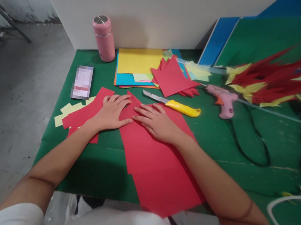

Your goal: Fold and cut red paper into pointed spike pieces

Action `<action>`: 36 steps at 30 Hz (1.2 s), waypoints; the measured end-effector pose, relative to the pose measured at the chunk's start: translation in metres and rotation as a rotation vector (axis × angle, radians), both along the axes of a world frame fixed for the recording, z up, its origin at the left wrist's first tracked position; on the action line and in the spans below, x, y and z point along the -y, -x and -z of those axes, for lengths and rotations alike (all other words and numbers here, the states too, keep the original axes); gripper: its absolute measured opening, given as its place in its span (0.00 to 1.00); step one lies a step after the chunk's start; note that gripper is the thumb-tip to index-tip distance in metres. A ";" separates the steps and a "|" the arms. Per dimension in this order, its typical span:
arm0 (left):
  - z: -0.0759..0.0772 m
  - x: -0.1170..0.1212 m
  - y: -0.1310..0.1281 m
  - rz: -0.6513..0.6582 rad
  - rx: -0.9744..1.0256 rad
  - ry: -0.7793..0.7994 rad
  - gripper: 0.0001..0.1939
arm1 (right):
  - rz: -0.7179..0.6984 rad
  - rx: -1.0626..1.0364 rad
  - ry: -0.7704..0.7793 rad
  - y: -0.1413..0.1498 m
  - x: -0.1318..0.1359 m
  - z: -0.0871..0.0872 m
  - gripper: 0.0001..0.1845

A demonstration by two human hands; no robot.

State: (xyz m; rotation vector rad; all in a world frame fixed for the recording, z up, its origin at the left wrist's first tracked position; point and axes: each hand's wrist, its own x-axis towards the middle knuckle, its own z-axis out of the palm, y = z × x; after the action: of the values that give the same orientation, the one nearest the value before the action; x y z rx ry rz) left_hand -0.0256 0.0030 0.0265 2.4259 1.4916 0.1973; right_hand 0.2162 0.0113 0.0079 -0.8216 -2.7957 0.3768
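Large sheets of red paper (154, 158) lie overlapping on the green table, their lower end reaching past the front edge. My right hand (157, 121) rests flat on the upper part of the red paper, fingers pointing left and spread. My left hand (114, 112) lies at the paper's left edge, fingers stretched, partly over the red paper strips (87, 114) beside it. Neither hand grips anything that I can see. Just beyond my right hand is a yellow utility knife (182, 108), its blade pointing left.
Yellow paper scraps (67, 111), a phone (82, 83) and a pink flask (104, 40) stand left. Behind are coloured sheets (138, 61) and red cut squares (169, 79). Right lie a pink glue gun (223, 101) with its cord, a red-and-yellow paper flame piece (270, 78) and a white cable (272, 208).
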 end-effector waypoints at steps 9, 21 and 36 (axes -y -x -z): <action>-0.004 0.000 0.001 0.016 -0.044 0.052 0.44 | -0.001 -0.005 0.013 0.000 0.000 0.000 0.23; -0.004 0.000 0.001 0.041 -0.068 0.019 0.40 | -0.002 0.005 0.002 0.000 0.000 -0.001 0.22; 0.008 -0.001 -0.020 -0.108 -0.111 -0.083 0.21 | -0.002 -0.014 -0.024 0.001 0.000 0.000 0.24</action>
State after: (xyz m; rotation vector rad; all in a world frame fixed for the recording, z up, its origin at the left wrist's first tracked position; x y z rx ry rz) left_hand -0.0056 0.0044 0.0187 2.4589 1.6959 0.1523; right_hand 0.2150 0.0109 0.0080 -0.8083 -2.7833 0.3477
